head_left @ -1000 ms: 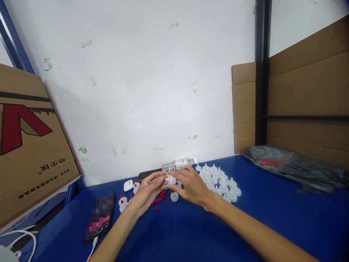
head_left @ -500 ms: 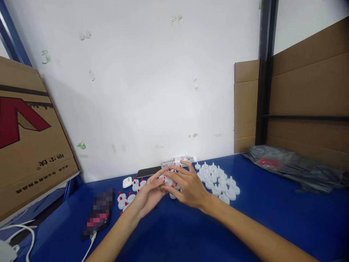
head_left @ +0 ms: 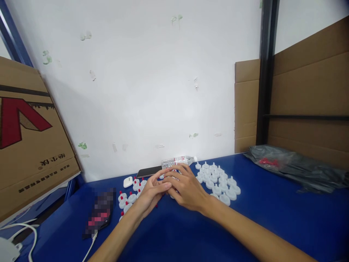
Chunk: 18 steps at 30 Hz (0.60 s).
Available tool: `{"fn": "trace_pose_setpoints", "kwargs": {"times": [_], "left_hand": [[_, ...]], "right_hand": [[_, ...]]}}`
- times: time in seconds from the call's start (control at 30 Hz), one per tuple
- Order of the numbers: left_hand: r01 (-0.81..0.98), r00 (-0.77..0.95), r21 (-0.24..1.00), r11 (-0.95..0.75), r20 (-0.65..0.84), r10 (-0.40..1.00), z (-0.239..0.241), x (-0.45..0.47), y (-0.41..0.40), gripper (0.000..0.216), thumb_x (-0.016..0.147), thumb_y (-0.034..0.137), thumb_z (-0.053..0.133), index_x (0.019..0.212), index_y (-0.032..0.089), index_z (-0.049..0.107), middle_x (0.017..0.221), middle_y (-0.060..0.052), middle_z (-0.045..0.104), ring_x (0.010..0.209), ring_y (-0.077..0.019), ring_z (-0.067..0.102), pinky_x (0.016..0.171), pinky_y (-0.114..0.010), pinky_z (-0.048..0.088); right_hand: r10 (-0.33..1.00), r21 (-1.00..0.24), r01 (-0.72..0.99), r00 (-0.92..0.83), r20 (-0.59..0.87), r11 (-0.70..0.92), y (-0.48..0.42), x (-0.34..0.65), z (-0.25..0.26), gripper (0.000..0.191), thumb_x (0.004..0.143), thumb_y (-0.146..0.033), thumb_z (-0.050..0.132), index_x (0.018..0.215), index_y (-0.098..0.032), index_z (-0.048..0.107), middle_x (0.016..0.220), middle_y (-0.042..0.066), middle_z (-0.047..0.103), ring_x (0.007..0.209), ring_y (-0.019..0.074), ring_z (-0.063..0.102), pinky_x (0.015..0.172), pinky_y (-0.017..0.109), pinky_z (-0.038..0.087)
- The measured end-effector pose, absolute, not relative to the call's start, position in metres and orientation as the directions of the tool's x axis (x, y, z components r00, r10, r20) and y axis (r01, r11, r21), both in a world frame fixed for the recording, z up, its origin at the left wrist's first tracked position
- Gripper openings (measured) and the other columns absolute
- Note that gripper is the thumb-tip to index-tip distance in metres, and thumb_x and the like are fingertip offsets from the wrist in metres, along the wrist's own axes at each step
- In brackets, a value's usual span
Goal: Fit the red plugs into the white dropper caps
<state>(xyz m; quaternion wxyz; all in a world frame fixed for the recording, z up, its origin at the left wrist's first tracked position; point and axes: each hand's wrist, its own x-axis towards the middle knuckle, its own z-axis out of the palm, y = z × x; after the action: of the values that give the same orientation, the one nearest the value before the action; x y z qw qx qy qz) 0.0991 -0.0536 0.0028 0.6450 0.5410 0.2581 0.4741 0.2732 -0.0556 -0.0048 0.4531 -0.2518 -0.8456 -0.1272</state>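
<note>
My left hand (head_left: 150, 193) and my right hand (head_left: 183, 186) meet fingertip to fingertip over the blue table (head_left: 272, 214). Their fingers are pinched together around something small that the fingers hide. To the right lies a cluster of plain white plastic caps (head_left: 218, 180). To the left stand several white caps with red tips (head_left: 130, 194). A few loose red pieces (head_left: 156, 206) peek out under my left hand.
A clear water bottle (head_left: 178, 160) lies on its side by the wall, next to a dark phone (head_left: 148, 171) and a white earbud case (head_left: 127, 182). Another phone (head_left: 99, 213) with a cable sits at the left. Cardboard box (head_left: 29, 145) at left, grey plastic bag (head_left: 294, 165) at right.
The hands have stayed joined and drawn slightly nearer and lower. The white cap seen between the fingers earlier is now hidden. The view has shifted a little to the left.
</note>
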Motion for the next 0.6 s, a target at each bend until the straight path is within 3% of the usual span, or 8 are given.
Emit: {"fn": "trace_pose_setpoints", "kwargs": {"times": [0.17, 0.3, 0.37, 0.4, 0.47, 0.53, 0.6], "left_hand": [[-0.265, 0.39, 0.958, -0.11, 0.211, 0.896, 0.004, 0.106, -0.057, 0.054, 0.075, 0.029, 0.081, 0.124, 0.018, 0.061, 0.083, -0.003, 0.068, 0.08, -0.0164, 0.064, 0.077, -0.027, 0.046], [-0.195, 0.374, 0.948, -0.25, 0.307, 0.875, 0.002, 0.105, -0.054, 0.05, 0.094, 0.055, 0.048, 0.126, 0.018, 0.059, 0.094, -0.009, 0.069, 0.085, -0.0207, 0.063, 0.07, -0.029, 0.047], [0.034, 0.343, 0.903, -0.428, 0.391, 0.854, -0.001, 0.101, -0.05, 0.047, 0.097, 0.053, 0.039, 0.123, 0.019, 0.061, 0.104, -0.01, 0.068, 0.095, -0.0242, 0.062, 0.073, -0.032, 0.047], [0.214, 0.331, 0.819, -0.532, 0.452, 0.828, -0.002, 0.097, -0.047, 0.041, 0.098, 0.048, 0.042, 0.12, 0.02, 0.063, 0.107, -0.01, 0.067, 0.099, -0.0253, 0.06, 0.078, -0.035, 0.047], [0.556, 0.362, 0.5, -0.663, 0.573, 0.736, -0.007, 0.089, -0.041, 0.03, 0.097, 0.036, 0.047, 0.113, 0.021, 0.066, 0.109, -0.01, 0.066, 0.107, -0.0272, 0.055, 0.091, -0.041, 0.045], [0.716, 0.446, 0.203, -0.668, 0.603, 0.662, -0.012, 0.08, -0.033, 0.029, 0.097, 0.026, 0.042, 0.111, 0.019, 0.067, 0.109, -0.011, 0.065, 0.108, -0.0282, 0.053, 0.093, -0.045, 0.044], [0.79, 0.475, 0.036, -0.612, 0.596, 0.647, -0.016, 0.073, -0.024, 0.031, 0.098, 0.021, 0.039, 0.111, 0.018, 0.067, 0.11, -0.012, 0.064, 0.109, -0.0279, 0.053, 0.093, -0.045, 0.045]], "right_hand": [[0.287, 0.04, 0.587, -0.453, 0.844, 0.809, -0.056, 0.274, 0.0, 0.016, 0.095, -0.021, 0.053, 0.099, -0.02, 0.068, 0.113, 0.008, 0.064, 0.108, 0.0237, 0.051, 0.098, 0.041, 0.036], [0.297, 0.075, 0.704, -0.391, 0.871, 0.706, -0.048, 0.286, 0.008, 0.023, 0.098, -0.031, 0.05, 0.096, -0.022, 0.071, 0.089, 0.007, 0.06, 0.088, 0.0218, 0.05, 0.084, 0.037, 0.037], [0.36, 0.021, 0.77, -0.322, 0.876, 0.638, -0.039, 0.296, 0.011, 0.026, 0.1, -0.034, 0.047, 0.101, -0.022, 0.07, 0.085, 0.006, 0.06, 0.085, 0.0206, 0.051, 0.082, 0.036, 0.035], [0.413, -0.018, 0.8, -0.291, 0.863, 0.6, -0.033, 0.302, 0.011, 0.027, 0.101, -0.034, 0.046, 0.103, -0.022, 0.07, 0.086, 0.006, 0.061, 0.085, 0.02, 0.052, 0.083, 0.035, 0.034], [0.571, -0.085, 0.863, -0.253, 0.781, 0.497, -0.02, 0.312, 0.01, 0.026, 0.102, -0.031, 0.045, 0.101, -0.023, 0.07, 0.087, 0.004, 0.066, 0.086, 0.0188, 0.056, 0.088, 0.035, 0.032], [0.736, -0.108, 0.92, -0.225, 0.638, 0.376, -0.006, 0.321, 0.005, 0.026, 0.1, -0.026, 0.046, 0.093, -0.024, 0.071, 0.084, 0.003, 0.069, 0.086, 0.0182, 0.059, 0.091, 0.035, 0.03], [0.807, -0.106, 0.945, -0.203, 0.554, 0.311, 0.005, 0.327, -0.002, 0.025, 0.097, -0.022, 0.049, 0.084, -0.023, 0.071, 0.08, 0.003, 0.071, 0.083, 0.0188, 0.062, 0.09, 0.035, 0.03]]}}
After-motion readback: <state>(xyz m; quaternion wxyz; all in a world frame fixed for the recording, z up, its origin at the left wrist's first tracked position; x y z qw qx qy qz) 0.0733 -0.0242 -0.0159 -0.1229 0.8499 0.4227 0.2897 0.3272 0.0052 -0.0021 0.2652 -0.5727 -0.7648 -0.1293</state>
